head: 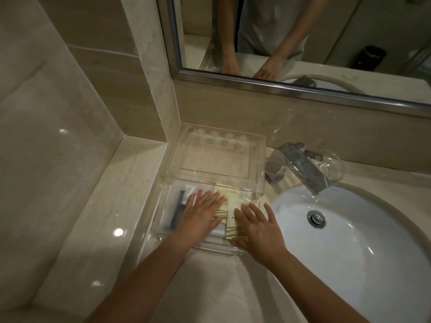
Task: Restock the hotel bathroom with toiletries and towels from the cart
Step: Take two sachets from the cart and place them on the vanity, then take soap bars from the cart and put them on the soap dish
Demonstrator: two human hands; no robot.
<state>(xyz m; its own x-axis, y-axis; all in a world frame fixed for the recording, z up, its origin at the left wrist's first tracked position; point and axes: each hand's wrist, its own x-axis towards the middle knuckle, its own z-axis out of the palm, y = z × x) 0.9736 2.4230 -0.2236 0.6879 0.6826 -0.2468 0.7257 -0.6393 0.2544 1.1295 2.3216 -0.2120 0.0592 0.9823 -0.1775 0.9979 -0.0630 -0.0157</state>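
Cream toiletry packets (230,199) with green stripes are laid in the front compartment of a clear acrylic tray (217,248), beside a frosted pouch (178,207). Both hands are spread flat with straight fingers: the left hand (201,217) is pressed on pouch and packets, the right hand (259,227) on the packets. The tray is set in the worktop (210,287) corner, just beside the washbasin (354,248) and tap (300,166).

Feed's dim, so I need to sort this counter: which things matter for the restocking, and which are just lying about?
In the job: clear tray, cream packets, toothbrush pouch, left hand and right hand flat on the packets.
Just there: faucet, sink, glass dish, mirror.
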